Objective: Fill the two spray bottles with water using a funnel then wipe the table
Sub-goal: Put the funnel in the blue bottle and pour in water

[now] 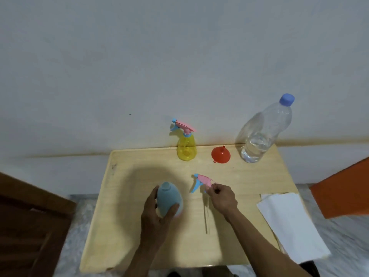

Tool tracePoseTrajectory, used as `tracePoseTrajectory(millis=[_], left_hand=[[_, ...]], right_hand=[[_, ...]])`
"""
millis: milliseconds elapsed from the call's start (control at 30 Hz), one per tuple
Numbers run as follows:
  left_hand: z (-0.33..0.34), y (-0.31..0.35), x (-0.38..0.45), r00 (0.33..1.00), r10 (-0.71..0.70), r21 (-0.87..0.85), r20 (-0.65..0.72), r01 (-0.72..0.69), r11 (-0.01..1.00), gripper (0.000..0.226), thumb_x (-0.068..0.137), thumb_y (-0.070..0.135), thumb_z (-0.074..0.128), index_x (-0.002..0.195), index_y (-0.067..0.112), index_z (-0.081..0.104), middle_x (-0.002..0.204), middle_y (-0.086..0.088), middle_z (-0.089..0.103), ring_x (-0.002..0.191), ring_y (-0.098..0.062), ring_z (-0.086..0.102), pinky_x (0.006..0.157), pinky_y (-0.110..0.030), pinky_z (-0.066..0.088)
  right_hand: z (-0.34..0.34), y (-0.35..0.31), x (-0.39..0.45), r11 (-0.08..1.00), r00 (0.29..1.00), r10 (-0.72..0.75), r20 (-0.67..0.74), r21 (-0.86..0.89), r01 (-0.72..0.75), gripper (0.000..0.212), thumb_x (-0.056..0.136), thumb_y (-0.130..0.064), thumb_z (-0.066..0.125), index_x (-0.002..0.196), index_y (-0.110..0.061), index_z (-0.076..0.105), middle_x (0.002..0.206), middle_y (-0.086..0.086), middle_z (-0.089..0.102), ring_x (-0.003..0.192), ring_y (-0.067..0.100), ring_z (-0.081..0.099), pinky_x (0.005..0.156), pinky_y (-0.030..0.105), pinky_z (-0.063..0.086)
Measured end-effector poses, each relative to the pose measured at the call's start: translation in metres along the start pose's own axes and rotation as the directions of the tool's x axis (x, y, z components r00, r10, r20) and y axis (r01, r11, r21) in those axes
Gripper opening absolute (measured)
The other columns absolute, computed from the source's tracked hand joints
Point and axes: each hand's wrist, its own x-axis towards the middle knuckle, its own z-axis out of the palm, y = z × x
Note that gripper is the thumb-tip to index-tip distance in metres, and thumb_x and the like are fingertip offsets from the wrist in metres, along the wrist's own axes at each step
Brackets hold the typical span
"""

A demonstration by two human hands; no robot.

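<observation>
My left hand (154,214) grips a blue spray bottle (169,197) with its neck uncovered, standing on the wooden table (139,246). To its right, my right hand (222,198) pinches the bottle's pink and blue spray head (202,181); its thin tube (206,216) trails down toward me. At the back of the table stand a yellow spray bottle (186,149) with its head on, a red funnel (221,154) lying mouth down, and a large clear water bottle (261,132) with a blue cap, partly filled.
A white cloth or paper sheet (289,222) lies over the table's right edge. A white wall rises just behind the table. A dark wooden door (30,226) is at the left and an orange object (343,192) at the right.
</observation>
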Motion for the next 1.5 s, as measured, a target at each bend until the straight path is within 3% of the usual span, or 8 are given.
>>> tracePoseTrajectory(millis=[167,333,533,867,1000,1200,1367,1500], left_hand=[[0.017,-0.01,0.005,0.999,-0.044,0.029,0.01,0.043,0.999,0.084,0.068,0.056,0.079,0.141,0.028,0.049,0.137,0.008,0.058,0.12,-0.015,0.06,0.096,-0.048,0.056],[0.026,-0.013,0.008,0.997,-0.066,0.072,0.029,0.064,0.995,0.085,0.066,0.058,0.078,0.139,0.023,0.05,0.135,0.006,0.06,0.12,-0.018,0.06,0.098,-0.047,0.054],[0.031,-0.015,0.008,0.996,-0.068,0.098,0.049,0.063,0.993,0.082,0.067,0.056,0.078,0.137,0.022,0.051,0.132,0.006,0.061,0.119,-0.015,0.06,0.099,-0.043,0.054],[0.034,-0.023,0.006,0.994,-0.092,0.093,0.058,0.087,0.992,0.079,0.066,0.051,0.08,0.134,0.023,0.051,0.129,0.007,0.061,0.119,-0.015,0.06,0.098,-0.042,0.055],[0.036,-0.025,0.005,0.995,-0.079,0.095,0.063,0.073,0.993,0.071,0.071,0.028,0.09,0.131,0.022,0.052,0.126,0.006,0.061,0.116,-0.017,0.061,0.095,-0.044,0.056],[0.034,-0.031,0.007,0.996,-0.06,0.105,0.068,0.053,0.993,0.069,0.071,0.028,0.09,0.128,0.03,0.051,0.125,0.016,0.06,0.114,-0.011,0.061,0.093,-0.043,0.057],[0.032,-0.032,0.008,0.995,-0.058,0.114,0.079,0.049,0.992,0.071,0.069,0.042,0.087,0.128,0.037,0.047,0.127,0.025,0.056,0.115,-0.012,0.061,0.092,-0.042,0.058],[0.032,-0.034,0.009,0.994,-0.067,0.136,0.088,0.055,0.989,0.076,0.066,0.057,0.08,0.13,0.037,0.045,0.127,0.024,0.056,0.115,-0.013,0.062,0.09,-0.042,0.058]], right_hand=[[0.009,0.004,0.01,0.983,0.998,0.029,-0.053,-0.178,-0.038,0.035,0.088,-0.056,0.062,0.076,-0.023,0.071,0.077,-0.004,0.07,0.094,0.025,0.066,0.086,0.037,0.05],[0.017,0.006,0.013,0.942,0.99,-0.024,-0.137,-0.335,-0.023,0.036,0.09,-0.057,0.058,0.094,-0.025,0.074,0.091,0.001,0.072,0.105,0.027,0.061,0.085,0.037,0.043],[0.02,0.013,0.016,0.908,0.989,-0.039,-0.141,-0.419,-0.024,0.041,0.091,-0.062,0.057,0.098,-0.025,0.073,0.098,0.003,0.071,0.11,0.027,0.056,0.087,0.038,0.038],[0.019,0.012,0.012,0.905,0.99,-0.06,-0.129,-0.426,-0.001,0.043,0.091,-0.065,0.056,0.096,-0.025,0.073,0.093,0.003,0.069,0.107,0.025,0.056,0.086,0.038,0.037],[0.017,0.012,0.011,0.905,0.991,-0.066,-0.115,-0.426,0.011,0.045,0.09,-0.067,0.055,0.095,-0.026,0.072,0.091,0.002,0.069,0.106,0.025,0.057,0.084,0.039,0.036],[-0.009,-0.016,0.021,0.938,0.965,-0.171,-0.197,-0.332,0.098,0.051,0.086,-0.064,0.064,0.109,-0.019,0.058,0.11,0.003,0.064,0.108,0.027,0.056,0.087,0.042,0.042],[-0.048,-0.062,0.094,0.822,0.934,-0.335,-0.127,-0.523,0.224,0.064,0.088,-0.046,0.072,0.139,-0.015,0.047,0.136,0.015,0.054,0.126,0.038,0.048,0.096,0.051,0.044],[-0.059,-0.083,0.14,0.631,0.963,-0.264,0.054,-0.745,0.215,0.063,0.085,-0.038,0.074,0.14,-0.019,0.047,0.137,0.014,0.053,0.13,0.039,0.044,0.1,0.052,0.045]])
